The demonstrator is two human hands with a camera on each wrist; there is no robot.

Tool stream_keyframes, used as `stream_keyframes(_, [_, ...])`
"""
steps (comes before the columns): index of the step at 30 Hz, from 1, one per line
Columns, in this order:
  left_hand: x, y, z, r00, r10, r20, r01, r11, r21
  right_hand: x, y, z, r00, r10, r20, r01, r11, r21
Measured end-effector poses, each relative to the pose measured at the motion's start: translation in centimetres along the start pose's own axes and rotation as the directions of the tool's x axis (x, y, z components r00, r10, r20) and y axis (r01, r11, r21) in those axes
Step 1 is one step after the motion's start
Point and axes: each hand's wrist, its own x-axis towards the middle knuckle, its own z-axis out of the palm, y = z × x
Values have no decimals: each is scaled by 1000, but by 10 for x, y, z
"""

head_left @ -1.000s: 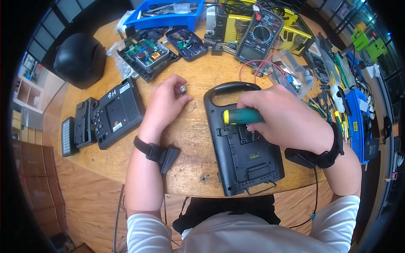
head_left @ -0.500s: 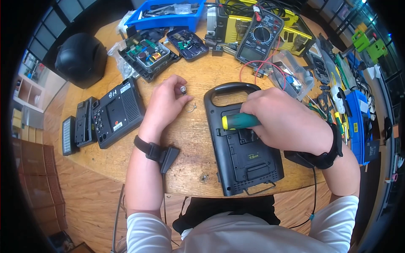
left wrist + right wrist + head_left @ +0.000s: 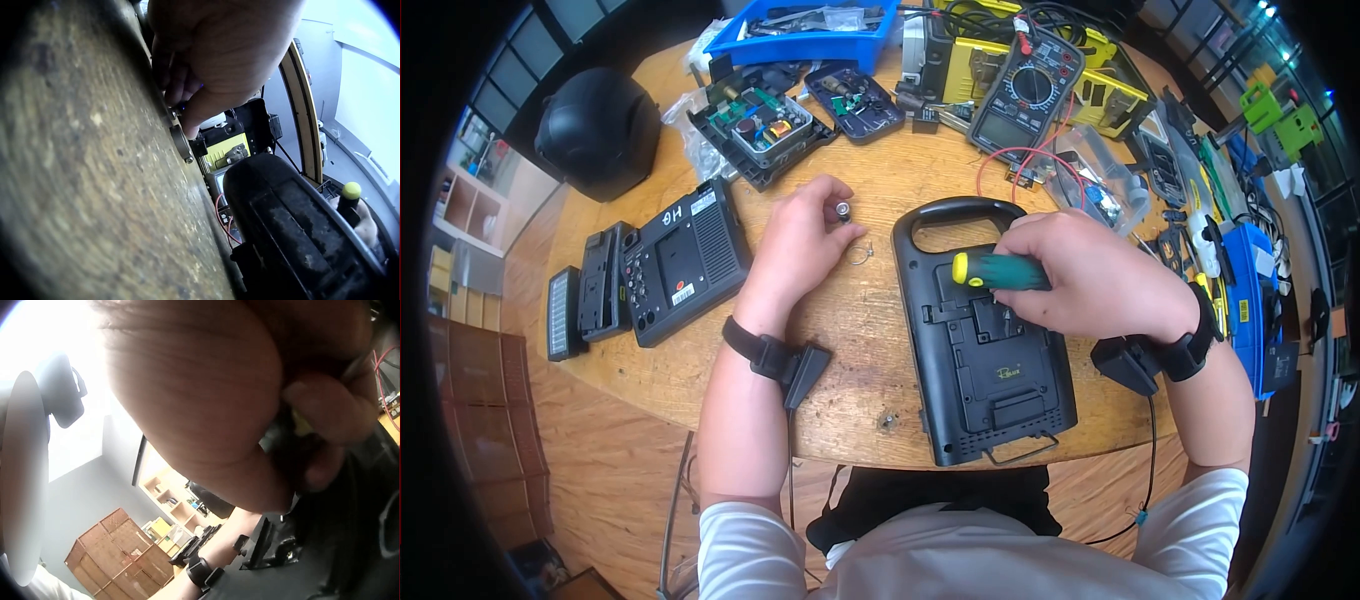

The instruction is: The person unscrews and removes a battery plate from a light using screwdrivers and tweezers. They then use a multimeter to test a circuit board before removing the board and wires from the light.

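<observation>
A black device (image 3: pixel 1010 365) with a carrying handle at its far end lies on the wooden table, its recessed back plate facing up. Over its upper half, my right hand (image 3: pixel 1090 270) grips a screwdriver (image 3: pixel 1005 271) by its green handle, whose yellow end points left; the blade is hidden. To the left, my left hand (image 3: pixel 800 235) rests on the table and pinches a small metal cylinder (image 3: pixel 843 211) between thumb and fingers. Just beside the thumb lies a thin metal ring clamp (image 3: pixel 861 254), also seen on edge in the left wrist view.
An opened black unit (image 3: pixel 685 260) stands left of my left hand. Farther back are an opened circuit housing (image 3: pixel 755 135), a blue tray (image 3: pixel 800 42), a multimeter (image 3: pixel 1028 90) with red leads and a clear plastic box (image 3: pixel 1100 185). Assorted tools line the right edge.
The screwdriver handle and my right hand have shifted a little away and to the right over the device. My left hand keeps its hold; the head view has shifted slightly.
</observation>
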Motion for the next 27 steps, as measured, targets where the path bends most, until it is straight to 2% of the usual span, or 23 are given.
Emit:
stream_keyframes(1, [0, 0, 0, 1000, 0, 0, 0, 1000, 0, 0, 0, 3, 1000, 0, 0, 0, 1000, 0])
stream_keyframes(3, [0, 1, 0, 1000, -5, -7, 5, 1000, -4, -1, 1, 12, 979, -149, -141, 140, 988, -68])
stream_keyframes(6, [0, 2, -1, 1000, -10, -1, 10, 1000, -10, -4, -6, 10, 971, -175, -162, 159, 981, -109])
stream_keyframes(13, [-1, 5, -2, 1000, -25, 6, 25, 1000, -14, -6, -9, 7, 978, -154, -143, 140, 985, -106])
stream_keyframes(16, [-1, 3, -3, 1000, -12, 2, 12, 1000, -4, -5, -10, 10, 955, -218, -201, 198, 974, -114])
stream_keyframes(18, [0, 2, -2, 1000, -12, 5, 12, 1000, -4, -4, -11, 7, 973, -182, -142, 164, 978, -128])
stream_keyframes(22, [-1, 2, -2, 1000, 1, -8, -1, 1000, -3, -4, -10, 7, 964, -218, -154, 196, 970, -146])
stream_keyframes(24, [-1, 3, -3, 1000, 1, 0, -1, 1000, -20, -5, -12, 5, 982, -140, -130, 123, 984, -131])
stream_keyframes(27, [-1, 3, -2, 1000, 10, -2, -10, 1000, 2, -5, -9, 7, 979, -148, -143, 131, 984, -123])
